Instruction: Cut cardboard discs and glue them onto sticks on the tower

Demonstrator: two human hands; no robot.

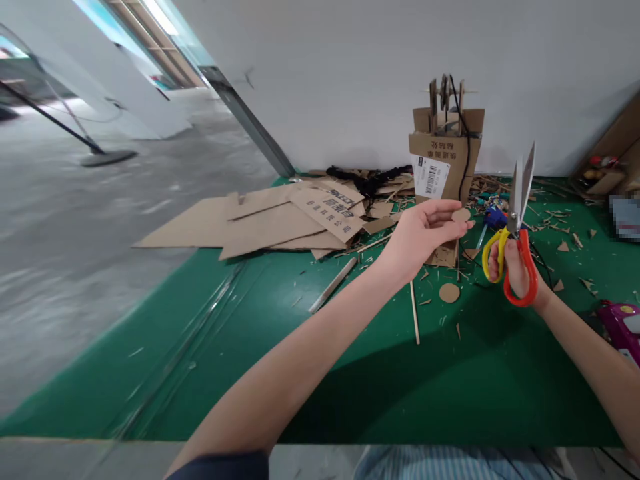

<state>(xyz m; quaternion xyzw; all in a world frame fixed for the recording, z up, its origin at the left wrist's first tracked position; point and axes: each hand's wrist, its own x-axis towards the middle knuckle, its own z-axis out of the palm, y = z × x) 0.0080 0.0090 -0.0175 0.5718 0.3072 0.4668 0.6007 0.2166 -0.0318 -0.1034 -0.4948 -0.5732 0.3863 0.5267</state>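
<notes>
We pinch cardboard disc (461,215) in left hand (417,237), grip slightly opened scissors (513,219) in right hand (518,272), above green table (500,380).

Loose cardboard discs (449,293): two; scissors (513,222): one pair.

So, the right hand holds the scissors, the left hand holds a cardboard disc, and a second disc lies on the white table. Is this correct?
No: the head view shows a green table, not white. The rest is right: right hand holding scissors, left hand holding a cardboard disc, second disc on the table.
</notes>
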